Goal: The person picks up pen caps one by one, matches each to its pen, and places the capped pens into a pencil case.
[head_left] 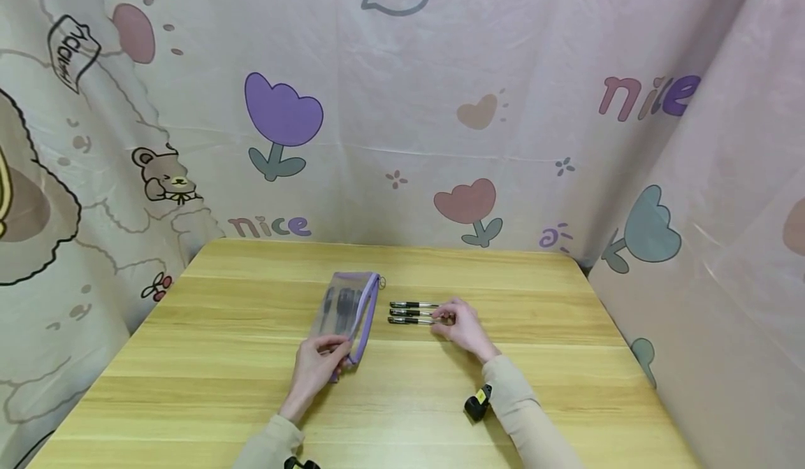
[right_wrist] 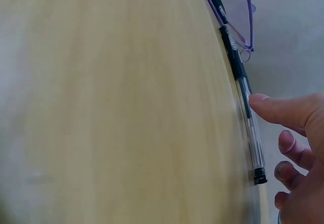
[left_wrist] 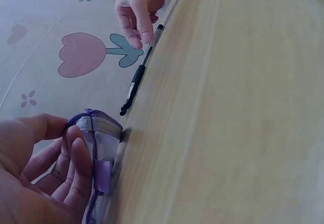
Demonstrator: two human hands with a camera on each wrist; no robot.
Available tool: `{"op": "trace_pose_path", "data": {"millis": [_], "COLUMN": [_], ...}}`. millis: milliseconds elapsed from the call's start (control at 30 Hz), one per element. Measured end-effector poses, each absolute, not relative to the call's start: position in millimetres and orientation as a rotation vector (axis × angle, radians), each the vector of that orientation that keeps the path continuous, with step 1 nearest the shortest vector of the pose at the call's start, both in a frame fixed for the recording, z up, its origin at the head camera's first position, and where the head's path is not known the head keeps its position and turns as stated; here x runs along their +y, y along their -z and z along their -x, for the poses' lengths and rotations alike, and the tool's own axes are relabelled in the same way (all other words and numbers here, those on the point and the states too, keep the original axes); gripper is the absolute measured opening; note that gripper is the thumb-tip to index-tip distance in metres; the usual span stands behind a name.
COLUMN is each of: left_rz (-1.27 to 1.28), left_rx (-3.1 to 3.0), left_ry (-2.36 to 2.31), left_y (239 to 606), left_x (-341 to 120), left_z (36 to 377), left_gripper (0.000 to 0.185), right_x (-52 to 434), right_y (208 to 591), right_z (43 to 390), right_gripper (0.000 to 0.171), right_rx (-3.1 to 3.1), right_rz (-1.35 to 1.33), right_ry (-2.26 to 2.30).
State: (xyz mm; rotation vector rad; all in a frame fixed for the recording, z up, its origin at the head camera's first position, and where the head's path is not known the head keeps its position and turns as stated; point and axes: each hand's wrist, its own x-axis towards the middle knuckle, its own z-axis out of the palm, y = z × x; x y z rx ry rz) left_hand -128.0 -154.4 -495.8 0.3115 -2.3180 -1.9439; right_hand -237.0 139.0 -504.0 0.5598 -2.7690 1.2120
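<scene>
A see-through pencil case (head_left: 339,305) with purple trim lies on the table, dark items showing through its side. My left hand (head_left: 317,365) pinches its near end by the purple edge between thumb and fingers, as the left wrist view (left_wrist: 50,168) also shows. Right of the case, three black gel pens (head_left: 410,312) with clear barrels lie side by side, black ends toward the case. Over their right ends is my right hand (head_left: 462,326), fingers loosely bent. In the right wrist view its thumb (right_wrist: 283,107) is at the nearest pen (right_wrist: 243,92), other fingers apart from it; contact is unclear.
The wood-grain table (head_left: 534,301) runs back to a printed curtain (head_left: 390,105), which also hangs at both sides. A ring zipper pull (head_left: 382,282) sits at the case's far corner. A black wrist camera (head_left: 478,404) is by the right sleeve.
</scene>
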Motion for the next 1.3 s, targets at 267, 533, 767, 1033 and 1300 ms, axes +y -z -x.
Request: {"op": "trace_pose_path", "data": {"millis": [267, 533, 767, 1033, 1300], "left_rz": [-0.319, -0.322, -0.319, -0.315, -0.311], "left_rx": [-2.310, -2.304, -2.304, -2.313, -2.317], "left_ry": [1.951, 1.957, 1.956, 1.944, 1.936], "left_y": [496, 495, 497, 497, 497], "left_x": [-155, -155, -155, -155, -156], "left_z": [128, 127, 128, 128, 128], "left_gripper": [0.019, 0.018, 0.019, 0.019, 0.019], "right_x": [133, 131, 128, 127, 127], "right_y": [503, 507, 503, 502, 501], "right_z": [239, 245, 246, 246, 244], "right_gripper": [0.017, 0.013, 0.010, 0.007, 0.006], "right_rx": [-2.779, -2.791, -2.820, -2.834, -2.832], "right_rz": [-0.591, -0.577, -0.552, -0.551, -0.549], "right_ry": [-1.125, -1.072, -1.085, -1.062, -1.090]}}
